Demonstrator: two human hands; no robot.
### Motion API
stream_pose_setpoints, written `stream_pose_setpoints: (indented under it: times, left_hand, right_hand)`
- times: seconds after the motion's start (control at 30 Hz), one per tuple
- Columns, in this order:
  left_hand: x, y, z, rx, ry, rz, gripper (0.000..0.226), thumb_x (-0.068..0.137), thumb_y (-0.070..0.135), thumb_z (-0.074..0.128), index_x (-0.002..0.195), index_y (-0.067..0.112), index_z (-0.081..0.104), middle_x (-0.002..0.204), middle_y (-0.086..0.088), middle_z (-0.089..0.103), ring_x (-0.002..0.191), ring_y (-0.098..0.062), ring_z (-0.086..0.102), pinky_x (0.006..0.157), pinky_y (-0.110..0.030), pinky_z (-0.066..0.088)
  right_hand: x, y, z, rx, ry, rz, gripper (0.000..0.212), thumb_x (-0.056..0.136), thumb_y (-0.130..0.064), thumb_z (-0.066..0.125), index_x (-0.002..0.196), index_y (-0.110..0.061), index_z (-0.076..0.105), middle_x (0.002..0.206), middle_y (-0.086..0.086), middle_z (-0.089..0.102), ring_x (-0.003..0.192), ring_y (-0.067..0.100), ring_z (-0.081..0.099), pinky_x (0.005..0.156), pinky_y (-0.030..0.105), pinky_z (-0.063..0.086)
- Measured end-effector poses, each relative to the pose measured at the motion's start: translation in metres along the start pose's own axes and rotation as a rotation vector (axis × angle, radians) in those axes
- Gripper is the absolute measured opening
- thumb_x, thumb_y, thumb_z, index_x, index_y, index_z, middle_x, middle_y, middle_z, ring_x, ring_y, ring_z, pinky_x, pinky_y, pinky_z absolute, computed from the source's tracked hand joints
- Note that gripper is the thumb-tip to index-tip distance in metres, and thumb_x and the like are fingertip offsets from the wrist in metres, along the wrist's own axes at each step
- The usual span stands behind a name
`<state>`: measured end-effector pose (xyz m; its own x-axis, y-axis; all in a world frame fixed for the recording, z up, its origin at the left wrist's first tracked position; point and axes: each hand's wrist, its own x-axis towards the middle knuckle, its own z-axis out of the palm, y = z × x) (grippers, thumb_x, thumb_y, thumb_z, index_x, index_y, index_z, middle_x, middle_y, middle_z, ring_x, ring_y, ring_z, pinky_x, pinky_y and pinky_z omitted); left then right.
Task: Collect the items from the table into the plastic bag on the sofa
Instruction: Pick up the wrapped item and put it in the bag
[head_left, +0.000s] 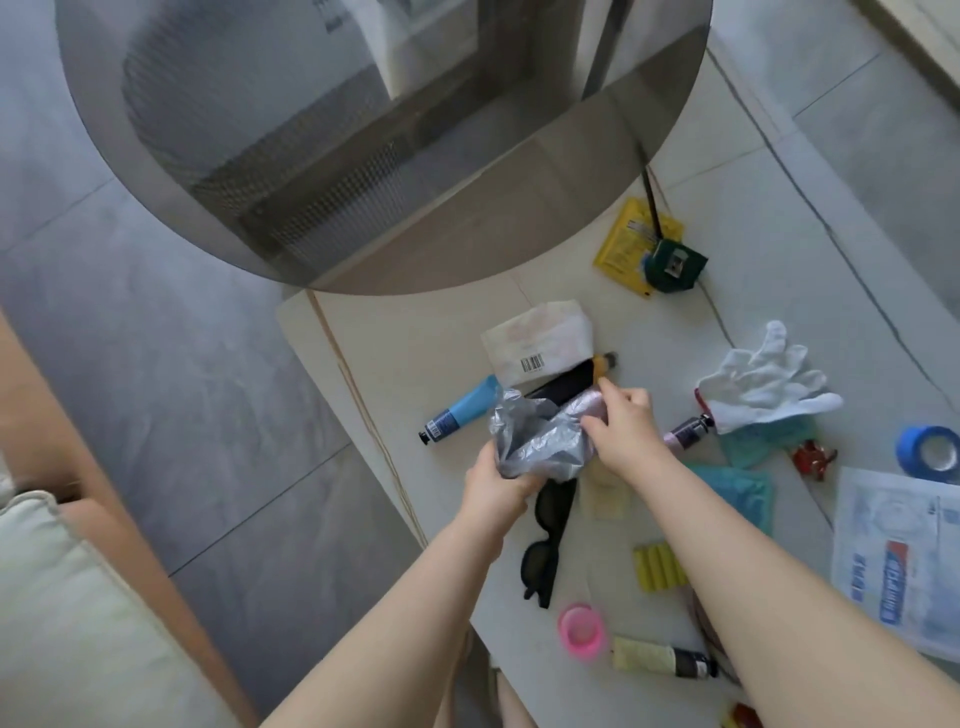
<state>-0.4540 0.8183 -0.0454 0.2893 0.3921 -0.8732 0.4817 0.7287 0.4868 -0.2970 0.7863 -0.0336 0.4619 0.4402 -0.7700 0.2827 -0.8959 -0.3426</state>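
A crumpled grey plastic bag (535, 441) is held over the white table (447, 332). My left hand (493, 488) grips its lower edge from below. My right hand (623, 431) pinches its upper right rim. Under and around the bag lie a blue tube (460, 410), a black and orange tube (571, 382), a white barcoded packet (540, 340) and black sunglasses (550, 535). A dark-capped pink tube (691, 431) pokes out past my right wrist.
White gloves (763, 384), blue tape roll (932, 454), teal cloths (737, 491), yellow packet (631, 244) with green tape measure (672, 265), yellow strips (658, 567), pink cup (583, 630) and cream tube (660, 662) lie around. A round glass table (363, 156) overlaps the far end. Sofa cushion (78, 623) at left.
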Motion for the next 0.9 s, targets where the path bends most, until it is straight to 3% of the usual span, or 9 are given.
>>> stream_pose_setpoints:
  times: [0.1,0.2,0.37,0.43,0.53,0.63,0.7,0.77,0.9]
  left_hand:
    - [-0.001,0.003,-0.009,-0.058,-0.01,-0.023,0.043,0.069,0.022,0.074,0.108,0.031,0.057,0.11,0.0,0.067,0.094,-0.016,0.061,0.082,-0.03,0.053]
    - [-0.005,0.006,-0.021,-0.095,-0.016,-0.042,0.036,0.076,0.012,0.074,0.104,0.027,0.059,0.11,-0.001,0.067,0.101,-0.019,0.062,0.089,-0.035,0.051]
    - [-0.031,0.019,-0.041,-0.099,0.026,-0.021,0.025,0.087,0.023,0.067,0.11,0.027,0.059,0.1,0.012,0.064,0.091,-0.004,0.055,0.08,-0.031,0.04]
    - [-0.047,0.027,-0.047,-0.182,0.017,-0.03,0.019,0.088,0.026,0.066,0.107,0.028,0.061,0.107,0.008,0.063,0.098,-0.008,0.056,0.084,-0.038,0.047]
    - [-0.073,0.041,-0.057,-0.431,0.099,-0.027,0.01,0.092,0.01,0.059,0.102,0.012,0.06,0.109,-0.01,0.06,0.098,-0.023,0.061,0.081,-0.042,0.056]
    - [-0.101,0.054,-0.07,-0.484,0.201,-0.016,0.021,0.09,0.003,0.058,0.111,0.005,0.056,0.101,-0.013,0.061,0.084,-0.02,0.062,0.067,-0.037,0.057]
    - [-0.123,0.06,-0.081,-0.518,0.232,-0.049,0.028,0.087,0.0,0.059,0.114,0.001,0.054,0.099,-0.014,0.06,0.079,-0.019,0.06,0.054,-0.032,0.058]
    - [-0.15,0.064,-0.091,-0.605,0.247,-0.116,0.016,0.084,-0.002,0.059,0.099,-0.002,0.056,0.092,-0.016,0.059,0.074,-0.022,0.058,0.047,-0.031,0.057]
    - [-0.209,0.071,-0.106,-0.667,0.215,-0.156,0.005,0.083,-0.003,0.057,0.083,0.003,0.056,0.081,-0.014,0.058,0.072,-0.024,0.057,0.054,-0.035,0.057]
  right_hand:
    - [0.001,0.0,-0.01,0.061,0.004,0.031,0.05,0.092,-0.023,0.056,0.139,-0.013,0.041,0.136,0.015,0.033,0.116,0.03,0.05,0.104,0.037,0.041]
    - [-0.002,-0.001,-0.017,0.219,-0.038,0.058,0.037,0.088,-0.028,0.063,0.121,-0.018,0.05,0.122,0.011,0.052,0.102,0.028,0.059,0.085,0.045,0.056]
    - [-0.025,-0.013,-0.021,0.346,-0.045,0.052,0.027,0.088,-0.035,0.061,0.109,-0.02,0.052,0.106,0.006,0.057,0.085,0.02,0.059,0.064,0.034,0.057]
    - [-0.041,-0.024,-0.023,0.364,-0.055,0.025,0.026,0.09,-0.037,0.058,0.11,-0.02,0.054,0.099,0.006,0.057,0.073,0.016,0.054,0.047,0.022,0.045]
    - [-0.069,-0.041,-0.026,0.374,-0.092,-0.014,0.034,0.093,-0.046,0.049,0.111,-0.018,0.054,0.096,0.005,0.057,0.072,0.017,0.052,0.053,0.024,0.038]
    - [-0.105,-0.059,-0.033,0.469,-0.171,0.003,0.038,0.098,-0.047,0.037,0.122,-0.021,0.051,0.116,0.001,0.051,0.1,0.021,0.052,0.073,0.032,0.044]
    - [-0.13,-0.067,-0.036,0.568,-0.243,0.016,0.031,0.096,-0.036,0.045,0.119,-0.018,0.055,0.124,0.004,0.053,0.11,0.023,0.052,0.078,0.036,0.048]
    - [-0.155,-0.073,-0.038,0.609,-0.304,-0.023,0.025,0.092,-0.024,0.056,0.116,-0.016,0.057,0.125,0.009,0.055,0.116,0.026,0.052,0.073,0.036,0.052]
    - [-0.209,-0.089,-0.043,0.679,-0.369,-0.066,0.032,0.088,-0.015,0.064,0.117,-0.009,0.053,0.123,0.015,0.056,0.112,0.028,0.057,0.075,0.038,0.057]
